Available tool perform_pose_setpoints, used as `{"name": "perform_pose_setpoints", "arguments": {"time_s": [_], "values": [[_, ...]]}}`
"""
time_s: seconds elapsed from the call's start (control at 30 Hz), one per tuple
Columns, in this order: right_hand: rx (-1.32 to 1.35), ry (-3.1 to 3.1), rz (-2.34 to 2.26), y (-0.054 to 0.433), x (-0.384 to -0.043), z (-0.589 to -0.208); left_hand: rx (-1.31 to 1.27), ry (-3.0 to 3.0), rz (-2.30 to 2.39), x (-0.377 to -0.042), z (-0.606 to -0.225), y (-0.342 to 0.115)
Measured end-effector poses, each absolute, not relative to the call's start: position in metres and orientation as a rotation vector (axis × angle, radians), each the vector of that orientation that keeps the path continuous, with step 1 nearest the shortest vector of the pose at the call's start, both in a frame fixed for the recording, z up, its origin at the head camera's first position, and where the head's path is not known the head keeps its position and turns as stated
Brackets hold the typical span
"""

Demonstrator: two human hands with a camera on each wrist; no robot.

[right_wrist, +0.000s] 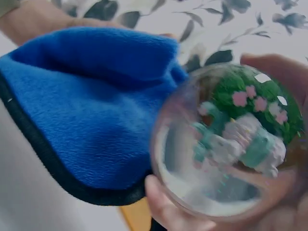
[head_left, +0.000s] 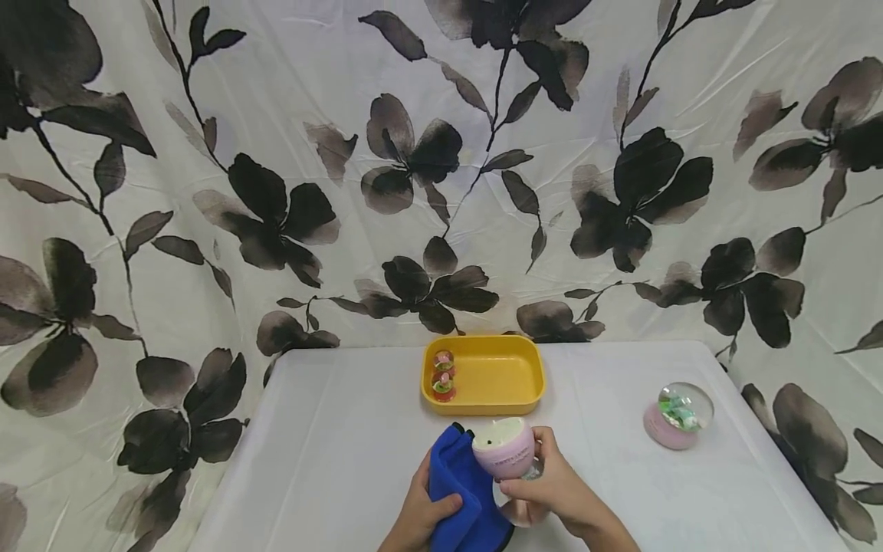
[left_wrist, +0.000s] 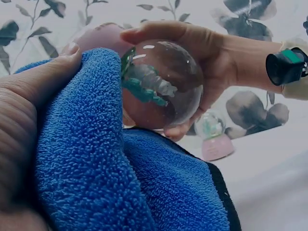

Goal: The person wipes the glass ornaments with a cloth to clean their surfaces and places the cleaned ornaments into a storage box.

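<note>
My right hand [head_left: 552,491] grips a snow globe [head_left: 507,452] tipped over, so its pink base points up and away and the glass ball hangs low. Inside the ball [right_wrist: 231,144], the right wrist view shows a white and teal figure with green leaves and pink flowers. A blue cloth [head_left: 458,491] with a black edge is bunched in my left hand [head_left: 424,510], thumb on top. In the left wrist view the cloth [left_wrist: 91,144] lies right beside the globe [left_wrist: 163,86] and covers part of it; whether they touch I cannot tell.
A second snow globe [head_left: 672,429] with a pink base stands on the white table [head_left: 331,452] at the right. Toward the back, a yellow tray [head_left: 500,406] holds two small red and green globe-like pieces [head_left: 444,376] at its left end. Behind hangs a flowered curtain [head_left: 441,192].
</note>
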State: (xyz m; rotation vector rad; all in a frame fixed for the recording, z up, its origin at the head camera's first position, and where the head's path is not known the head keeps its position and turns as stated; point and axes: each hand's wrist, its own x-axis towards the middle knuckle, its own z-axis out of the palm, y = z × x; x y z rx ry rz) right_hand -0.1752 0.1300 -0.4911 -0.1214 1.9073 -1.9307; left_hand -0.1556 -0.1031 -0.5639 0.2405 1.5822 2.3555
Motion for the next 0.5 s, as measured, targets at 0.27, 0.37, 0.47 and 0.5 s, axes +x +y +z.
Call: {"name": "perform_pose_setpoints", "arguments": {"time_s": [0.27, 0.37, 0.47, 0.5], "values": [[-0.200, 1.631, -1.950, 0.146, -0.173, -0.497, 0.196, 1.673, 2.394, -0.155, -0.565, -0.105], [-0.188, 1.631, -1.948, 0.152, -0.172, -0.503, 0.171, 1.733, 2.379, -0.155, -0.566, -0.103], [-0.214, 1.690, -1.947, 0.155, -0.173, -0.510, 0.141, 1.764, 2.375, -0.156, -0.567, -0.102], [-0.211, 1.700, -1.957, 0.156, -0.173, -0.512, 0.129, 1.764, 2.380, -0.157, -0.567, -0.102]]}}
